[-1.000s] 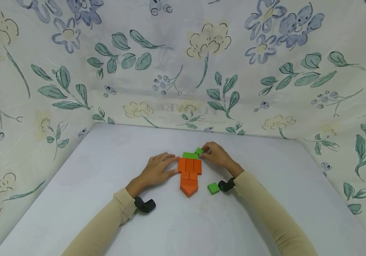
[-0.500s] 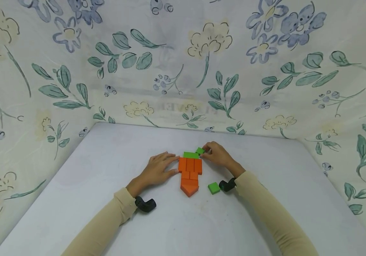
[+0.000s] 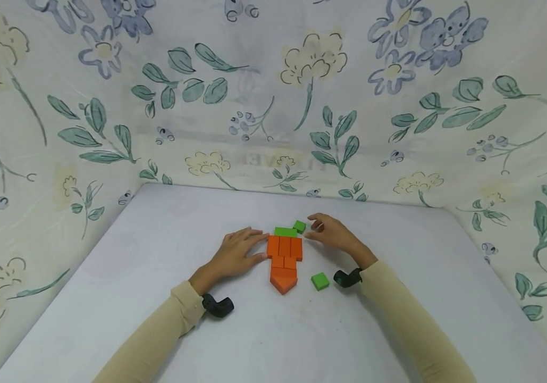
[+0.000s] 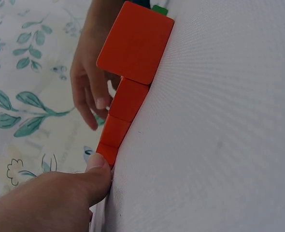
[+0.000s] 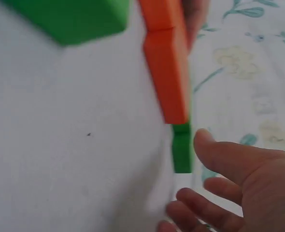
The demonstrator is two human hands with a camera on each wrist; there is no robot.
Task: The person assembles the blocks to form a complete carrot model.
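Orange blocks (image 3: 285,247) lie fitted together on the white table, ending in a pointed orange block (image 3: 283,281) toward the viewer. A green rectangular block (image 3: 285,232) sits against their far edge. Touching its right corner is a small green block (image 3: 299,226), set at an angle. My left hand (image 3: 237,252) rests at the left side of the orange blocks, thumb and a fingertip against them; in the left wrist view the thumb (image 4: 99,166) touches an orange block. My right hand (image 3: 333,234) is just right of the small green block, apart from it, fingers loosely bent and holding nothing.
Another green block (image 3: 320,281) lies alone to the right of the pointed orange block, close to the right wrist's black camera (image 3: 347,277). A second black camera (image 3: 218,306) is on the left wrist. Floral cloth (image 3: 273,117) stands behind the table (image 3: 182,213).
The right hand has let go of the small green block and drawn back to the right, its fingers spreading. The block stays at the green rectangle's corner. My left hand has not moved.
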